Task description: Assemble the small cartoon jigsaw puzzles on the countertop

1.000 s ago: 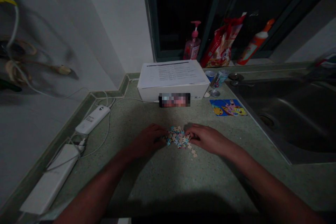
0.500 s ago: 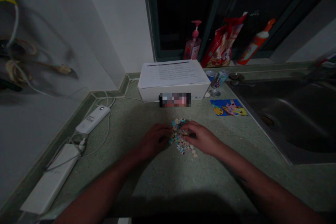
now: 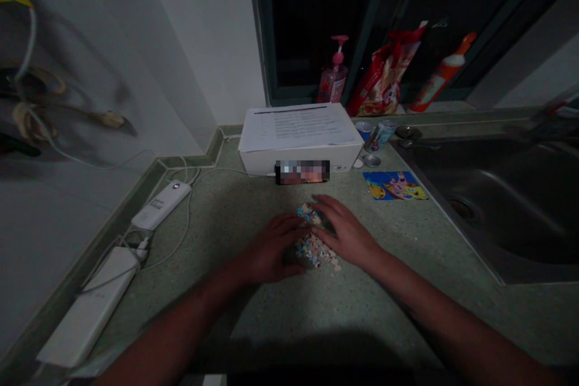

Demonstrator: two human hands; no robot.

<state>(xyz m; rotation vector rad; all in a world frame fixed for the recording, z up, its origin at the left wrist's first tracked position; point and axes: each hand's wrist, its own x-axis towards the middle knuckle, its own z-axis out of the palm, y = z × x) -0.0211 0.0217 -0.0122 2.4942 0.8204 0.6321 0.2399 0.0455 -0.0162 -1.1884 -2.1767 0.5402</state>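
Observation:
A heap of small jigsaw puzzle pieces (image 3: 315,249), mixed blue, pink and pale, lies on the green speckled counter (image 3: 289,319). My left hand (image 3: 278,248) curves around the heap's left side, its fingers apart and its thumb low near the pieces. On the other side, my right hand (image 3: 346,232) rests over the upper right of the heap with its fingers spread. Both hands partly cover the pieces. No piece can be made out gripped in either hand. A colourful cartoon picture card (image 3: 395,186) lies flat to the right, beside the sink.
Behind the heap a phone (image 3: 302,172) leans on a white box (image 3: 298,132). Cans (image 3: 380,136) stand beside the box. At right is a metal sink (image 3: 497,193). A power bank (image 3: 161,205), a white power strip (image 3: 94,307) and cables lie left.
My left hand has opened, its thumb now stretched out below the fingers at the heap's left. My right hand's fingers have spread and reach farther up over the pieces.

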